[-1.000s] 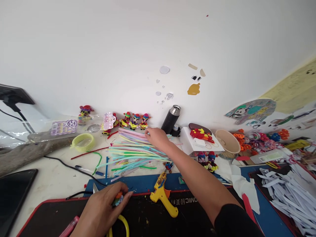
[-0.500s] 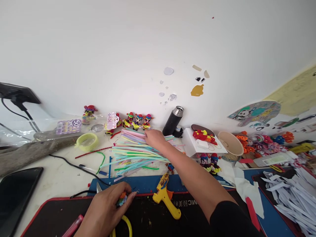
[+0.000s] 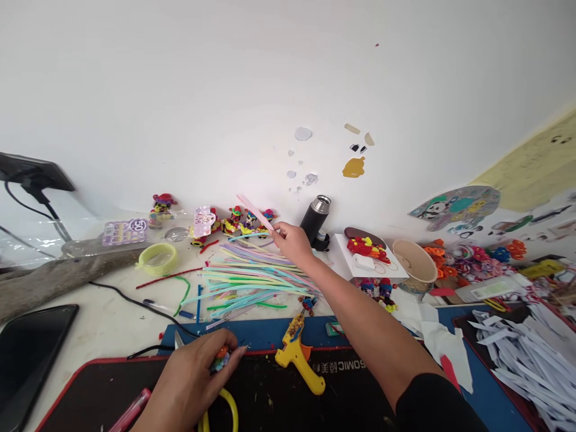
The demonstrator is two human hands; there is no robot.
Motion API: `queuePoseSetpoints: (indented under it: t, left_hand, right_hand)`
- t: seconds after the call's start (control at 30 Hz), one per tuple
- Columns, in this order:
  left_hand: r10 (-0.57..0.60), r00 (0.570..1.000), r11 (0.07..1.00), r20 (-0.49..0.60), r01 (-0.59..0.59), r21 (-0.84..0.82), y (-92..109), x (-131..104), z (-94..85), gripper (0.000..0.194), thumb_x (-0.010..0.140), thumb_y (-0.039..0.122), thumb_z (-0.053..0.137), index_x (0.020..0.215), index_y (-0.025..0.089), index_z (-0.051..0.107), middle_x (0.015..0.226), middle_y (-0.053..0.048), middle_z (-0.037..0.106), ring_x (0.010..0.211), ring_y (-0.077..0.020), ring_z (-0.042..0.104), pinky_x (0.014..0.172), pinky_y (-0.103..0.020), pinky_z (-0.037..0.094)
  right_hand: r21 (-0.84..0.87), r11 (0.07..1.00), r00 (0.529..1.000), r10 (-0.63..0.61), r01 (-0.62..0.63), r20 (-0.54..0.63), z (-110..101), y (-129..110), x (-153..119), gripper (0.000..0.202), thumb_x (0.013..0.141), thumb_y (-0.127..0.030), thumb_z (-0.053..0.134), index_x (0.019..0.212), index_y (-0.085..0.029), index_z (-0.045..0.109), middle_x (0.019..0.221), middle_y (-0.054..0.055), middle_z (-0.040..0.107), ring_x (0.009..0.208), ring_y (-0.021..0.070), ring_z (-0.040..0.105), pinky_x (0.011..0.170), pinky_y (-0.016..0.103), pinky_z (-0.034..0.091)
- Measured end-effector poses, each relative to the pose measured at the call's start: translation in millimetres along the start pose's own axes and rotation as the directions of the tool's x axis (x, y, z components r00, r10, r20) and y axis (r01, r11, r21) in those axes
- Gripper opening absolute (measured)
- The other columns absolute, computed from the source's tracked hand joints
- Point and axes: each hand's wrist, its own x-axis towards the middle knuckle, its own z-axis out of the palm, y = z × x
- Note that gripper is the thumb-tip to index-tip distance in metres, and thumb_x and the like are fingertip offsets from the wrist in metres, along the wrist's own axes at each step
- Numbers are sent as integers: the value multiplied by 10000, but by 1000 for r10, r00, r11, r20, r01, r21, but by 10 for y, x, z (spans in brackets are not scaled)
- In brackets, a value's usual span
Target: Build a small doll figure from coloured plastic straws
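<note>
My right hand (image 3: 292,245) reaches to the back of the desk, its fingers closed on pale pink pipe cleaners (image 3: 253,211) that rise up and to the left. Below it spreads a pile of pastel pipe cleaners (image 3: 256,279). Near the front, my left hand (image 3: 189,375) is closed round a small fuzzy orange and blue piece (image 3: 220,360), mostly hidden by the fingers. Yellow-handled scissors (image 3: 233,410) show under that hand; a blade tip sticks out behind the knuckles, and I cannot tell whether the hand grips them. A yellow glue gun (image 3: 297,358) lies right of it.
Small pipe-cleaner figures (image 3: 234,219) line the wall beside a black flask (image 3: 315,219). Further right are a white box (image 3: 344,258), a beige bowl (image 3: 414,261) and white paper strips (image 3: 517,360). Yellow tape (image 3: 157,260) and a phone (image 3: 36,354) lie left. A black cable (image 3: 130,300) crosses the desk.
My right hand has lifted pink pipe cleaners from the top of the pile, and they now tilt upward in front of the figures. My left hand has barely moved.
</note>
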Motion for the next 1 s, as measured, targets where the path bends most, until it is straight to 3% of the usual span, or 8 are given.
queuePoseSetpoints:
  t: [0.13,0.27,0.4,0.53,0.67,0.83,1.0]
  left_hand:
    - [-6,1000,1000,7,6,3,-4,3,-4,251,1022,474,572,866,289,638,724,52,733,606,-167,727,575,-220,502]
    - [-8,1000,1000,4,8,7,-5,10,-9,252,1020,471,572,859,288,636,715,53,729,592,-168,721,571,-227,492]
    - [1,1000,1000,4,-1,13,-16,7,-5,250,1022,471,570,864,287,632,718,55,726,596,-167,721,575,-231,483]
    - [-4,1000,1000,13,4,16,-25,-7,1,242,1022,469,574,874,287,631,731,58,729,616,-166,729,587,-231,482]
    - [-16,1000,1000,25,16,5,-32,-14,10,259,1026,483,558,875,285,631,744,50,735,633,-172,734,607,-235,489]
    - [-35,998,999,49,34,19,-55,-6,20,262,1025,490,550,884,287,636,748,49,739,614,-178,725,593,-245,472]
    - [-51,998,999,48,50,19,-73,-10,22,257,1012,493,558,880,291,647,748,50,742,607,-185,718,599,-255,461]
  right_hand:
    - [346,938,997,9,17,-71,-21,-70,-26,359,980,-515,582,1002,-203,759,612,-44,570,566,148,509,571,246,353]
    - [570,820,999,40,-42,16,-11,-103,-73,450,912,-624,625,964,-187,719,541,-63,498,475,134,434,512,246,360]
    - [568,823,996,79,-37,-49,-76,-115,-118,444,906,-621,622,959,-190,712,536,-67,492,479,133,436,514,247,362]
    - [503,863,979,68,38,-192,-221,-166,-155,396,936,-579,610,956,-196,707,547,-71,487,500,127,433,531,245,348]
    - [535,837,961,45,113,-274,-361,-248,-178,376,929,-575,636,908,-202,678,538,-81,444,498,117,401,523,242,331]
    - [651,756,981,64,72,-183,-415,-294,-232,455,880,-660,677,884,-207,645,514,-85,437,456,118,396,480,248,323]
    - [681,728,980,74,75,-187,-401,-284,-293,438,859,-641,719,835,-211,637,501,-84,446,448,108,382,471,246,313]
